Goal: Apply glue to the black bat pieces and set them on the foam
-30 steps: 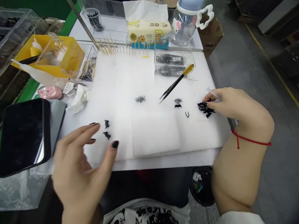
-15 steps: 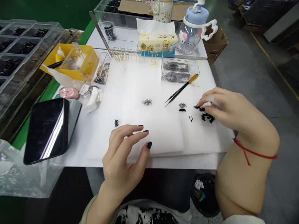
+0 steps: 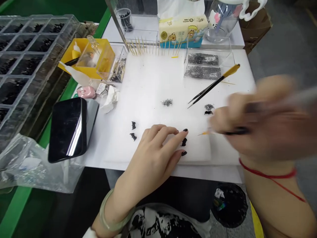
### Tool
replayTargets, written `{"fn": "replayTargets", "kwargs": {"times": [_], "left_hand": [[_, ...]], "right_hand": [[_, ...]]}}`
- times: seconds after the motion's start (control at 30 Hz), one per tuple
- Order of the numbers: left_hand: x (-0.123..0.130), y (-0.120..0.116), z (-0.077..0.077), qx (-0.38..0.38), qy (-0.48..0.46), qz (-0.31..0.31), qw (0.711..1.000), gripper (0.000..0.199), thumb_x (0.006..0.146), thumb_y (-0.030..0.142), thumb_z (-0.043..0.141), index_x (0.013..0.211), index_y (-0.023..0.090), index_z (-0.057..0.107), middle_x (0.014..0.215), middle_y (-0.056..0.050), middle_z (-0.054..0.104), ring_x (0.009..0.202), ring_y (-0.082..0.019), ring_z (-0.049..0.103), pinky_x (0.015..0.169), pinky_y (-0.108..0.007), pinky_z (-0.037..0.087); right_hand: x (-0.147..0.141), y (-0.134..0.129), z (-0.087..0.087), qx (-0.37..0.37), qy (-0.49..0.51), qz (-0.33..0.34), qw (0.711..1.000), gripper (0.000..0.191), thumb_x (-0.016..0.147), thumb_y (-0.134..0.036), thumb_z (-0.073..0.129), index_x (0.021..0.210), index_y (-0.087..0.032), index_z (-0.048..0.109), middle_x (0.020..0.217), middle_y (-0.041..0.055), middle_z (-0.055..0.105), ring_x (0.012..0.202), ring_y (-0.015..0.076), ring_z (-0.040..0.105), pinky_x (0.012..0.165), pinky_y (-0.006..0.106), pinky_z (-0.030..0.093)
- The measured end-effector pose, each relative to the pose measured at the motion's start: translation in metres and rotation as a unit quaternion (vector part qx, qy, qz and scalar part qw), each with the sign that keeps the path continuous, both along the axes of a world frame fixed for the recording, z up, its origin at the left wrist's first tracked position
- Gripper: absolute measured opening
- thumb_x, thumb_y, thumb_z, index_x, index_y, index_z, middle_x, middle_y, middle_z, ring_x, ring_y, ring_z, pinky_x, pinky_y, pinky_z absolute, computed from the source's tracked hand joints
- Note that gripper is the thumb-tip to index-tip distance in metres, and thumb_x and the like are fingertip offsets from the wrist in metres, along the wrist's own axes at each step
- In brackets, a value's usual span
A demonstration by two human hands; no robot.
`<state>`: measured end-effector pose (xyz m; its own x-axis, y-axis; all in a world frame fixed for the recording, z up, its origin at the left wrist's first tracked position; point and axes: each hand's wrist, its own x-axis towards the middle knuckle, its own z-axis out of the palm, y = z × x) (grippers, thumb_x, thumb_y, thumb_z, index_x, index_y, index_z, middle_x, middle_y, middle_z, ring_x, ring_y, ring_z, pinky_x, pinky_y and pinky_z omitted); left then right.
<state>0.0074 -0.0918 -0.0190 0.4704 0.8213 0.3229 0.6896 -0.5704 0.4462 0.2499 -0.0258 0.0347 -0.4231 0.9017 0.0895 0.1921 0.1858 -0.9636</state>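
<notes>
Since a moment ago your left hand [image 3: 155,155] has slid rightward across the white foam pad [image 3: 148,82], and your right hand [image 3: 262,122] has swung in from the black pieces at the pad's right edge, now smeared by motion. The pad covers most of the table. Along the left side stand the clear compartment trays [image 3: 22,59] of dark parts, with the yellow bin [image 3: 99,56] just beside the pad's far left corner and the black phone [image 3: 66,129] lying off its near left edge. At the far edge sit the tissue pack [image 3: 182,31] and a row of upright wooden sticks [image 3: 151,48]; the clear box of glitter [image 3: 205,64] is at the far right corner, black tweezers [image 3: 213,86] leaning out from it.

Your left hand rests flat near the pad's near edge, fingers spread and loose, and a small black bat piece [image 3: 183,142] shows between fingertip and thumb, just touching. Your right hand is closed around a thin stick [image 3: 206,133] whose tip points at that piece; how firm the grip is cannot be told through the blur. Two more bat pieces [image 3: 133,130] lie just left of your left hand, and a glitter heap [image 3: 167,102] sits mid-pad.
</notes>
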Motion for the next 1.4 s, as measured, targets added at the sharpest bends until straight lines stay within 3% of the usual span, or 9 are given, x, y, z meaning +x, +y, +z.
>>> {"fn": "replayTargets", "kwargs": {"times": [0.23,0.4,0.47,0.6,0.8,0.93,1.2,1.3,1.4], "left_hand": [[0.014,0.006,-0.003,0.013,-0.006,0.034,0.999,0.022,0.105,0.006,0.059,0.119,0.015,0.073,0.112,-0.012,0.074,0.100,-0.030,0.066,0.081,-0.047,0.054],[0.010,0.003,-0.008,0.013,-0.052,0.053,0.997,0.012,0.105,0.012,0.069,0.115,0.018,0.072,0.112,-0.011,0.076,0.101,-0.029,0.067,0.087,-0.049,0.057],[0.009,0.002,-0.010,0.016,-0.057,0.057,0.997,0.014,0.104,0.011,0.070,0.115,0.019,0.073,0.115,-0.012,0.076,0.104,-0.029,0.067,0.090,-0.048,0.058],[0.009,0.001,-0.013,-0.006,-0.097,0.055,0.994,0.015,0.102,0.012,0.073,0.114,0.022,0.073,0.117,-0.010,0.076,0.108,-0.028,0.067,0.094,-0.048,0.060],[0.009,0.001,-0.016,-0.021,-0.121,0.057,0.991,0.017,0.100,0.013,0.077,0.113,0.022,0.073,0.117,-0.009,0.076,0.108,-0.027,0.065,0.094,-0.049,0.061],[0.009,0.001,-0.014,-0.035,-0.117,0.058,0.991,0.016,0.101,0.010,0.075,0.111,0.022,0.073,0.117,-0.010,0.075,0.108,-0.027,0.067,0.097,-0.049,0.061],[0.010,0.000,-0.009,-0.044,-0.104,0.063,0.992,0.011,0.106,0.012,0.071,0.111,0.022,0.073,0.118,-0.008,0.077,0.109,-0.025,0.068,0.100,-0.049,0.060],[0.010,0.001,-0.011,-0.040,-0.111,0.067,0.991,0.010,0.105,0.011,0.072,0.110,0.020,0.074,0.118,-0.010,0.077,0.109,-0.025,0.068,0.101,-0.049,0.060],[0.009,0.003,-0.014,-0.017,-0.129,0.049,0.990,0.013,0.100,0.008,0.076,0.109,0.017,0.076,0.115,-0.012,0.078,0.105,-0.026,0.070,0.097,-0.049,0.061]], "right_hand": [[-0.007,0.010,0.000,-0.082,0.063,-0.037,0.994,0.036,0.090,-0.066,0.078,0.081,-0.032,0.071,0.055,-0.0038,0.038,0.056,0.0207,0.049,0.050,0.032,0.040],[-0.018,0.023,-0.010,-0.189,0.309,-0.067,0.930,0.074,0.093,-0.051,0.084,0.056,-0.021,0.027,0.057,-0.0062,0.010,0.050,0.0110,0.013,0.047,0.026,0.031],[-0.018,0.025,-0.016,-0.202,0.341,-0.028,0.918,0.083,0.095,-0.044,0.084,0.057,-0.018,0.015,0.056,-0.0057,0.008,0.049,0.0095,0.012,0.047,0.026,0.030],[-0.016,0.028,-0.024,-0.255,0.378,0.004,0.890,0.083,0.096,-0.038,0.084,0.056,-0.019,0.013,0.053,-0.0064,0.008,0.047,0.0084,0.014,0.044,0.024,0.028],[-0.031,0.028,-0.024,-0.361,0.367,-0.198,0.834,0.080,0.114,-0.062,0.046,0.049,-0.021,0.025,0.044,-0.0062,0.005,0.038,0.0091,0.014,0.037,0.025,0.021],[-0.035,0.025,-0.026,-0.360,0.297,-0.245,0.850,0.071,0.101,-0.066,0.069,0.049,-0.025,0.044,0.044,-0.0067,0.010,0.039,0.0109,0.013,0.040,0.032,0.021],[-0.020,0.020,-0.039,-0.290,0.229,-0.145,0.918,0.050,0.076,-0.072,0.087,0.059,-0.036,0.057,0.057,-0.0053,0.007,0.052,0.0187,0.012,0.050,0.039,0.029],[-0.019,0.021,-0.039,-0.288,0.260,-0.153,0.909,0.048,0.080,-0.063,0.087,0.058,-0.034,0.055,0.059,-0.0051,0.008,0.053,0.0163,0.010,0.047,0.037,0.023],[-0.024,0.016,-0.032,-0.229,0.246,-0.182,0.924,0.043,0.095,-0.047,0.064,0.062,-0.028,0.044,0.060,-0.0059,0.011,0.052,0.0120,0.001,0.044,0.031,0.015]]}}
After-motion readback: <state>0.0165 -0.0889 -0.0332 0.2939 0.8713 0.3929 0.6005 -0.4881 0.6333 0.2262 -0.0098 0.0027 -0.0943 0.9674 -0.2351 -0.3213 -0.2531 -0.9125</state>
